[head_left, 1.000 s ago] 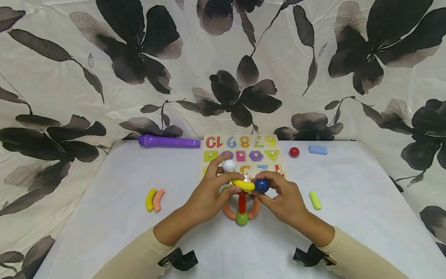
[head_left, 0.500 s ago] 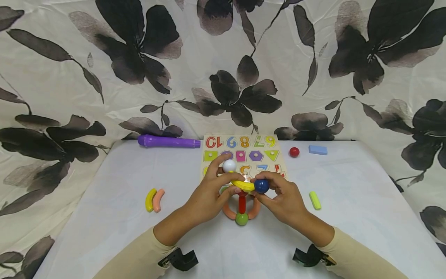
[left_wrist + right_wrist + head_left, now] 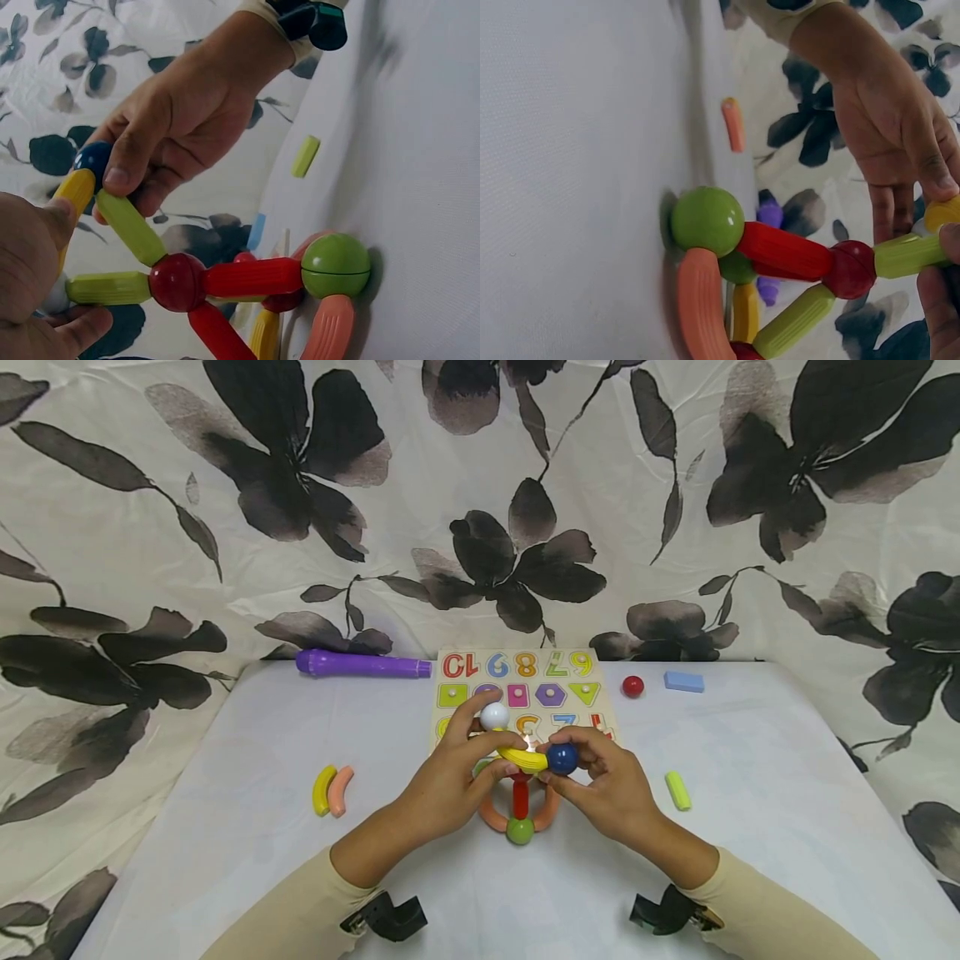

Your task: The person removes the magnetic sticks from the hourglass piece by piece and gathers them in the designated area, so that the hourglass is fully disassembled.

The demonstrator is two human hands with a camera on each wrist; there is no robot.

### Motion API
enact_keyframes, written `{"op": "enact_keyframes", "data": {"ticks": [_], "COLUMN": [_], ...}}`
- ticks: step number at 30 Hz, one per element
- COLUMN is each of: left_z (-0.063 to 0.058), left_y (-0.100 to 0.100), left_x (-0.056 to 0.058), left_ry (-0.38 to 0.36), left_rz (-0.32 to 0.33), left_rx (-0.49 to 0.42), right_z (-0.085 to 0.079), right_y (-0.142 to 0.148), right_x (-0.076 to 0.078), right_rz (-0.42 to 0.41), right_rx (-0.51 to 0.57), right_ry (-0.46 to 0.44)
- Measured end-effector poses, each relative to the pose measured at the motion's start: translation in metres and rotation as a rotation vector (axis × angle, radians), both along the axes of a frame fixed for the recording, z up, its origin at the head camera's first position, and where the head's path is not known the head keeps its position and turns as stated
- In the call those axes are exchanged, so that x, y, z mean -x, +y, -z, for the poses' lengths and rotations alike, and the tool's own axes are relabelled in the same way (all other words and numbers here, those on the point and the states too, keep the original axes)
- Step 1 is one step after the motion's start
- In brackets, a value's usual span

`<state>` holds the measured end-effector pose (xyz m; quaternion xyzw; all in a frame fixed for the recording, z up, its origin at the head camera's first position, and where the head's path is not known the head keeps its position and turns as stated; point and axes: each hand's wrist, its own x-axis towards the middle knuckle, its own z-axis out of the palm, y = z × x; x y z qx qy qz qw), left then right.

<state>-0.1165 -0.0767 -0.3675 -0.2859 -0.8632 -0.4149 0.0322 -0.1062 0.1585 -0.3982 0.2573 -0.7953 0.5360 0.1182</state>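
Between both hands stands a structure of magnetic sticks and balls. My left hand [image 3: 446, 777] pinches a curved yellow stick [image 3: 525, 761], with a white ball [image 3: 494, 717] near its index finger. At the other end of that stick, my right hand [image 3: 611, 772] grips a blue ball [image 3: 562, 759] between thumb and fingers. Two lime sticks [image 3: 131, 229] run from the white and blue balls down to a dark red ball [image 3: 177, 282]. Below it, a red stick [image 3: 251, 278] leads to a green ball [image 3: 708, 221] on the table, where curved salmon sticks [image 3: 701, 304] form the base.
Behind the structure lies a number puzzle board [image 3: 517, 660], partly hidden by the hands. A purple microphone-shaped toy [image 3: 363, 665] is beside it. Loose pieces include a yellow stick [image 3: 324, 790], salmon stick [image 3: 341, 792], red ball [image 3: 633, 687], blue block [image 3: 684, 682] and lime stick [image 3: 678, 791].
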Motion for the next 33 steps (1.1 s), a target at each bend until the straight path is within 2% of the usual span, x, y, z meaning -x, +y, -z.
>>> {"op": "enact_keyframes", "data": {"ticks": [7,22,27,33], "left_z": [-0.0002,0.0002,-0.0004,0.0006], "left_y": [0.0006,0.0019,0.0029,0.0043], "left_x": [-0.0001,0.0005,0.0008,0.0014], "left_ry": [-0.003,0.021,0.011,0.018], "left_rz": [-0.005,-0.005,-0.004,-0.005], "left_rx": [0.013,0.023,0.015,0.007], "right_z": [-0.0009,0.0017,0.0026,0.003], "right_y": [0.0007,0.0036,0.0052,0.0057], "right_x": [-0.0007,0.0024,0.0035,0.0034], "right_rz": [-0.026,-0.1,-0.137,-0.143], "right_rx": [0.064,0.158,0.187,0.19], "right_ry": [-0.104,-0.245,-0.258,-0.294]}}
